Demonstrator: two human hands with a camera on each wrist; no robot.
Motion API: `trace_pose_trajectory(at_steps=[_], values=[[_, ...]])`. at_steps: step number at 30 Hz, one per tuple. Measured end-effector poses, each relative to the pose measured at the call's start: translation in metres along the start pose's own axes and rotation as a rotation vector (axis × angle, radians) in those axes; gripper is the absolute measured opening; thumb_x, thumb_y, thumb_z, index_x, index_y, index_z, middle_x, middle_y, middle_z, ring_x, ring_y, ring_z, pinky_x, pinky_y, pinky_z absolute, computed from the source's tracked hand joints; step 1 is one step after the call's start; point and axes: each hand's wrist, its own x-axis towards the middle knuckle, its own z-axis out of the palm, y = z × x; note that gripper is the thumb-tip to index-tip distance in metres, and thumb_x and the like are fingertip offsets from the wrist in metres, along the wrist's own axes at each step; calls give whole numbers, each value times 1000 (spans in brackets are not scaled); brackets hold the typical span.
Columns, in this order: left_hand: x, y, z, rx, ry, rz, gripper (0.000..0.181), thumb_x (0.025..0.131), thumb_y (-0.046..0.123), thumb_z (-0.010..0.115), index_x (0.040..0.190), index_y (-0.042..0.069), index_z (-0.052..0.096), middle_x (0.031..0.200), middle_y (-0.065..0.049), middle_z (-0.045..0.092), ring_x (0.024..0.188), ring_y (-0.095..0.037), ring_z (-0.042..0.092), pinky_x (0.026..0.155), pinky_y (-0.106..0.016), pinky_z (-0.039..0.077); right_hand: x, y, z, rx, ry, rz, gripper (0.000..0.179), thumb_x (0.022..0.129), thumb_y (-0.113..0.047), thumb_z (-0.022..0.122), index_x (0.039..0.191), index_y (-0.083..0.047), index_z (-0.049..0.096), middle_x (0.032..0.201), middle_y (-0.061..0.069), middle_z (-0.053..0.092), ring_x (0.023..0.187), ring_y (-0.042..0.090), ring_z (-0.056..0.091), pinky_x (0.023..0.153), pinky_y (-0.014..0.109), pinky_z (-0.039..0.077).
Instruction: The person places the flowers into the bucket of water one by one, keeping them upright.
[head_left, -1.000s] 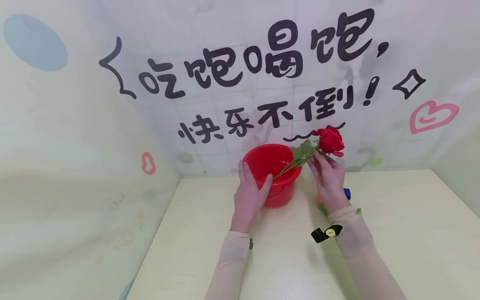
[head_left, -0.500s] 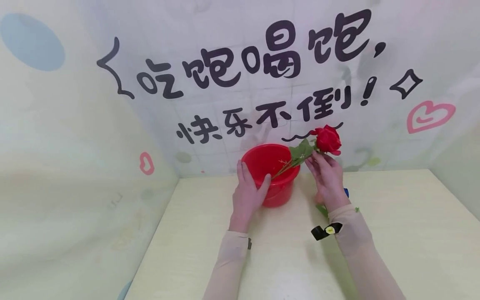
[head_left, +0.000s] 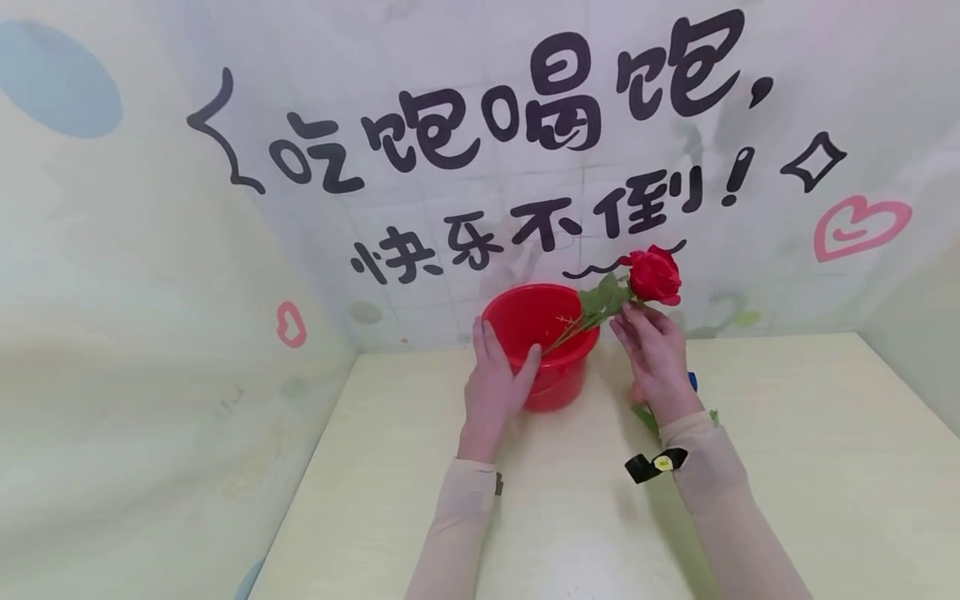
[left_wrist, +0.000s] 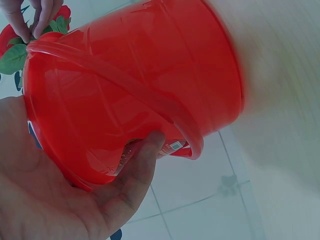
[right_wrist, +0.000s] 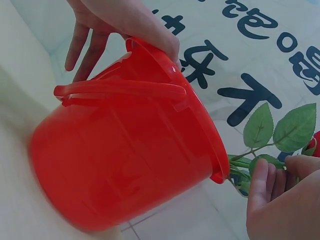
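Observation:
A red plastic bucket (head_left: 558,387) stands upright on the table near the back wall. My left hand (head_left: 495,383) grips its near left side, the fingers and thumb spread about the rim. In the left wrist view one digit of this hand bends against the bucket wall by a printed label (left_wrist: 175,145). My right hand (head_left: 656,354) pinches an artificial red rose (head_left: 656,275) just below its bloom. The rose leans over the bucket's right rim, its stem slanting down inside, where the lower end is hidden. Green leaves (right_wrist: 295,127) stick out beside the right fingertips in the right wrist view.
Behind my right wrist lie a partly hidden blue object (head_left: 692,381), a green leaf (head_left: 645,419) and something pinkish. The wall (head_left: 420,317) with black lettering rises directly behind the pale table (head_left: 390,467). The bucket's handle (left_wrist: 120,82) hangs down its side.

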Motion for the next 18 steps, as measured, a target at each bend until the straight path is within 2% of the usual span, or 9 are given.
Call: trace_pose_trajectory(at_steps=[3,8,11,18], values=[[0,0,0,7,-1,2,111,93,54,73,170,9,6,168,-12,29,101,-30,71,85,-47,64,-2,0,-2,-22,4,6,43,98,-16,75,136,-13,54,131,4,59,117,18,60,95,26,58],[1,0,0,9,-4,-1,111,93,54,73,170,10,6,167,-12,29,101,-30,71,85,-47,64,-5,-4,-9,-63,0,29,41,98,-22,77,130,-15,54,124,1,58,107,15,60,88,21,59],[1,0,0,9,-6,-7,111,93,54,73,170,10,6,167,-12,30,100,-30,71,85,-47,64,-7,-8,-15,-101,-47,45,39,99,-21,76,129,-14,53,121,0,58,103,15,60,88,20,58],[0,0,1,0,-6,-13,111,92,52,75,170,10,7,166,-12,32,98,-29,71,85,-47,64,-9,-15,-28,-281,-189,59,28,103,-18,70,123,-9,53,108,-3,64,96,12,62,89,20,59]])
